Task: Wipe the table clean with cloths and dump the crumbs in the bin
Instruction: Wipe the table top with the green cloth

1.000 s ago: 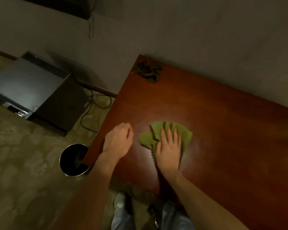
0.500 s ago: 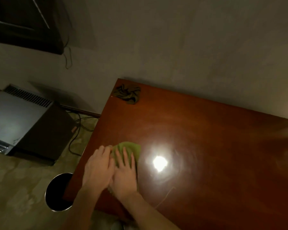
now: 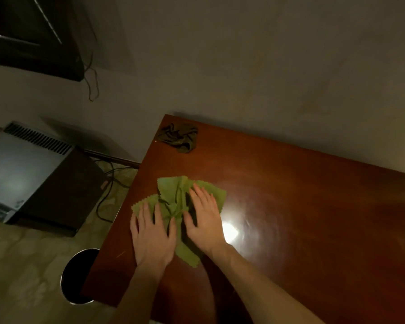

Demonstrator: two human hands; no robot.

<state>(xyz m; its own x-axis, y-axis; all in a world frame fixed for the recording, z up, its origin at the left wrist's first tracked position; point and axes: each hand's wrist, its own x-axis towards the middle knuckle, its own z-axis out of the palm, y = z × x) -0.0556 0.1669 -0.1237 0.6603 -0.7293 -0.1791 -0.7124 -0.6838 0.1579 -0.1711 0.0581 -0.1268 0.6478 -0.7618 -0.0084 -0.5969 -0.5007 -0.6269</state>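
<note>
From the head camera, we look down on a reddish table [image 3: 290,206]. At its centre-left lies a green cloth [image 3: 173,197], bunched and soft. Our left hand [image 3: 153,237] and right hand [image 3: 204,220] both press flat on it, fingers spread, gripping nothing. A darker cloth [image 3: 178,136] sits crumpled at twelve o'clock from the hands, by the far corner. The bin [image 3: 76,277] stands on the floor at seven o'clock. The cloth looks light and limp; we judge it best gathered from its edges.
</note>
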